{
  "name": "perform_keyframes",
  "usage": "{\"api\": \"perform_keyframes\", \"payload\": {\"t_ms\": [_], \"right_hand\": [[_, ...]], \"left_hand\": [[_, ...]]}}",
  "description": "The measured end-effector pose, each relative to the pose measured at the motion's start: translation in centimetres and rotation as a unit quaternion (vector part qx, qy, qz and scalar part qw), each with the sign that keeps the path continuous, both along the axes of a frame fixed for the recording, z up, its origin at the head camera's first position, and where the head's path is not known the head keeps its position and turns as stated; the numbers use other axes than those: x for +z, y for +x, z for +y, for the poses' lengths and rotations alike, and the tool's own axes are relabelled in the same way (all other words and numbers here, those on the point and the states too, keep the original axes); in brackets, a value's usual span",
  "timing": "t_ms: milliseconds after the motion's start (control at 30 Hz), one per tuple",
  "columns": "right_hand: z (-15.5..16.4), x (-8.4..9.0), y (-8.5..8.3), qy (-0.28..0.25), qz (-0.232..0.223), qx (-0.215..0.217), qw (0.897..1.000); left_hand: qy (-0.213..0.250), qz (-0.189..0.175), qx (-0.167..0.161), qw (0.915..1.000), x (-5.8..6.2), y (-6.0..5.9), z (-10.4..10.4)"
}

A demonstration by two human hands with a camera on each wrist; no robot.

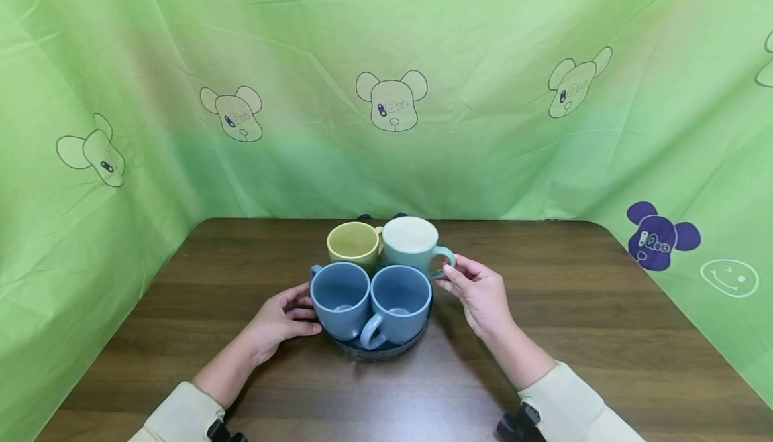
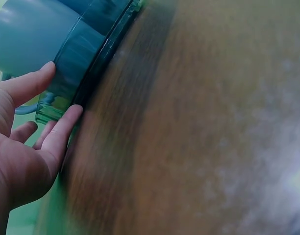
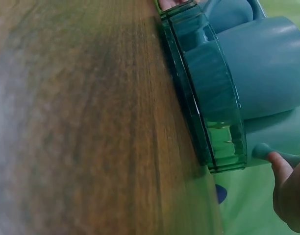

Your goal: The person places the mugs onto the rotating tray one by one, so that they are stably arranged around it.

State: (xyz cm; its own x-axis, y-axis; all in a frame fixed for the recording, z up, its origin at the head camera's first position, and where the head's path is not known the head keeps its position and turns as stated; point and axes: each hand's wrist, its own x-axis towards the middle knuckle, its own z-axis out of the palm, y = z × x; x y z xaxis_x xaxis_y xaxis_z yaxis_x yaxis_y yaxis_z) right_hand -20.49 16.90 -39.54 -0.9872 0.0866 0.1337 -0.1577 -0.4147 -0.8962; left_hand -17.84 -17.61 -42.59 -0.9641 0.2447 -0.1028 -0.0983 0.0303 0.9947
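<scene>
Centre of frame: glass tray (image 1: 386, 351) on wooden table (image 1: 543, 361), bearing four mugs. Left hand (image 1: 284, 318), fingers loosely extended, touching tray's left rim. Right hand (image 1: 480, 294), fingertips pinching handle of pale green mug (image 1: 413, 244).

Mugs (image 1: 398, 301) look like matt ceramic, tray (image 3: 213, 122) is glossy see-through plastic (greenish), table (image 1: 574, 335) is smooth dark wood, backdrop (image 1: 423, 39) is cloth.

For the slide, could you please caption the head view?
Both hands, left hand and right hand, flank a round dark glass tray bearing four ceramic mugs on a brown wooden table.
</scene>
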Motion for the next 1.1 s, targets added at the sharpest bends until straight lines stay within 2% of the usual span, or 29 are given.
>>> {"api": "perform_keyframes", "payload": {"t_ms": [400,633,800,1000,1100], "right_hand": [[-0.7,-0.6,-0.4,0.013,-0.031,-0.006,0.999],[-0.5,-0.9,-0.5,0.047,-0.059,0.003,0.997],[0.0,-0.7,-0.7,0.119,-0.053,0.026,0.991],[0.4,-0.5,-1.1,0.252,-0.034,0.019,0.967],[0.4,-0.6,-1.3,0.282,-0.027,0.017,0.959]], "left_hand": [[-0.009,0.002,0.003,1.0,0.1,0.1,0.2],[-0.018,0.002,0.01,0.9998,0.1,0.1,0.2],[-0.018,-0.002,0.018,0.9997,0.0,0.1,0.4],[-0.018,-0.007,0.023,0.9995,0.0,0.1,0.4],[-0.018,-0.008,0.021,0.9996,-0.1,0.1,0.4]]}}
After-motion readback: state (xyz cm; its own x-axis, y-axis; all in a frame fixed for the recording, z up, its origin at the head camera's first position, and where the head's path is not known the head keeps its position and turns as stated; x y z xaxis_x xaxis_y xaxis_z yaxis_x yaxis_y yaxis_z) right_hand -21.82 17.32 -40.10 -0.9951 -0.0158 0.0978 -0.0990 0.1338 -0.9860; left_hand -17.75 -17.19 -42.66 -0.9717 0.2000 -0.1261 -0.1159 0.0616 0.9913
